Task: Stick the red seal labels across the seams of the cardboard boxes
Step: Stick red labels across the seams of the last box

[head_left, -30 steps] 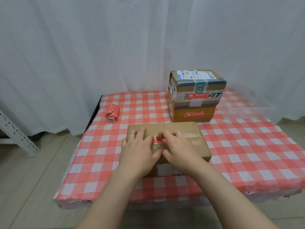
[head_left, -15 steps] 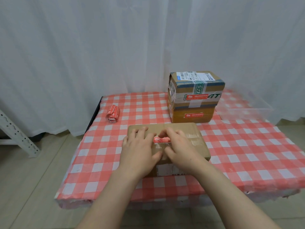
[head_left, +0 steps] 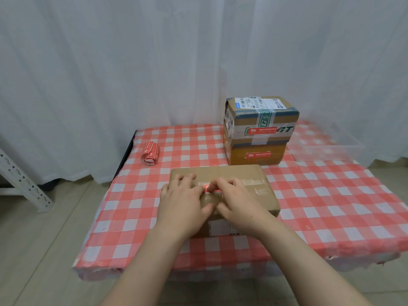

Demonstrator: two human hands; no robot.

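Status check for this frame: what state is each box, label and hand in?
Near box: closed, taped, lying flat.
Red seal label: on the near box's top, mostly covered.
Left hand: flat on the near box.
Right hand: pressing the label down.
Upper box: closed, stacked on the lower box, labelled in front.
Lower box: closed, labelled in front.
Label bundle: folded, lying apart, untouched.

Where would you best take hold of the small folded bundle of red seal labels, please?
The small folded bundle of red seal labels lies flat on the red-checked tablecloth, narrow across, with nothing touching it: pinch its long sides from above.
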